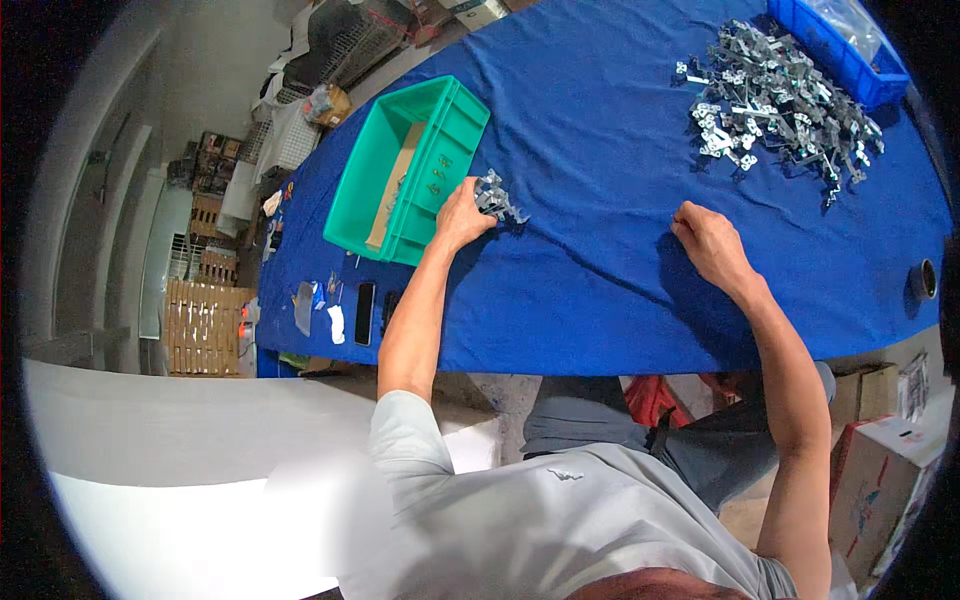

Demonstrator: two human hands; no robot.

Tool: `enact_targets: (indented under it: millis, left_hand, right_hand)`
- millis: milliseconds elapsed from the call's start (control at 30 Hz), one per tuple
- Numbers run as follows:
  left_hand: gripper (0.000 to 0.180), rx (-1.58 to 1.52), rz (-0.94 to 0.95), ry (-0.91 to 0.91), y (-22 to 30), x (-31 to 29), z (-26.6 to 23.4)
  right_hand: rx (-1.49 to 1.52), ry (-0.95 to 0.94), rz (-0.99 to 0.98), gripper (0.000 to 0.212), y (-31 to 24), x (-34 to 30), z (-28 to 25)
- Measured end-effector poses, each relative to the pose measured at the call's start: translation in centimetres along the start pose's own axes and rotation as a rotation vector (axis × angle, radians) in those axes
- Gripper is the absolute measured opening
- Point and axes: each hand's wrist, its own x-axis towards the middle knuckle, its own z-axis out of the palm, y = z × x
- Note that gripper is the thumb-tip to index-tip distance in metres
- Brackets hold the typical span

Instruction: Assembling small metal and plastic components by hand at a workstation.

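The person's left hand (462,215) lies on the blue-covered table (600,300) with its fingers curled around a small cluster of metal brackets (498,198), gripping them at the cloth just beside the green plastic crate (405,170). The brackets sit at the fingertips, touching the hand, close enough to the crate's near wall that they could be lifted over it with a short move. The right hand (710,243) rests well apart to the right, loosely closed on the cloth; whether it pinches anything small cannot be told.

Beyond the right hand, a big heap of bright stamped metal pieces (780,100) spreads across the cloth, thin, angular and shiny, tangled rather than stacked. A blue bin (850,55) stands just past that heap. The crate is hard, smooth and straight-walled, with a flat brown cardboard strip (395,185) inside. The cloth looks soft and wrinkles under both hands.
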Motion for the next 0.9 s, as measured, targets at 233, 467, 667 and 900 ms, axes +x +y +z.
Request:
enact_targets:
  millis: [233,467,667,900]
  left_hand:
    - [0.079,-0.353,0.116,0.152,-1.7,0.0,-3.3]
    - [0.065,-0.672,0.067,0.456,-5.7,2.2,-13.2]
    - [0.075,0.011,-0.316,0.372,-12.8,5.6,-13.5]
    - [0.066,0.082,-0.058,0.273,-12.7,12.1,-7.5]
  right_hand:
    - [0.030,-0.040,0.017,0.013,-0.5,0.4,0.0]
    - [0.045,-0.030,0.059,0.013,-0.6,0.0,-0.3]
    - [-0.004,-0.018,0.076,0.013,-0.3,-0.1,0.4]
    - [-0.007,0.006,0.093,0.013,-0.1,-0.7,-0.3]
